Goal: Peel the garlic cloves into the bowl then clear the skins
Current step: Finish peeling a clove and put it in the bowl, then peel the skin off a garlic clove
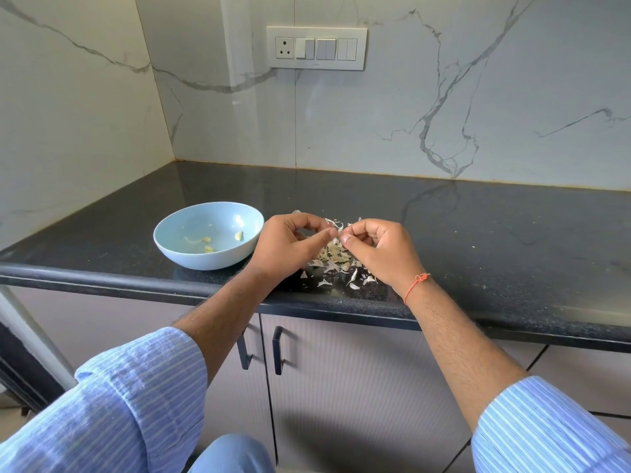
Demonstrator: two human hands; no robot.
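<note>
A pale blue bowl (177, 249) stands on the black counter left of my hands, with a few peeled garlic cloves (208, 249) inside. A heap of white garlic skins (333, 261) lies on the counter under and between my hands. My left hand (285, 245) and my right hand (379, 247) meet fingertip to fingertip above the heap, both pinching a small garlic clove (339, 227) with skin curling off it. The clove is mostly hidden by my fingers.
The black stone counter (478, 233) runs to marble walls at the back and left. A switch panel (317, 48) sits on the back wall. Cabinet doors with dark handles (277, 349) are below the counter edge.
</note>
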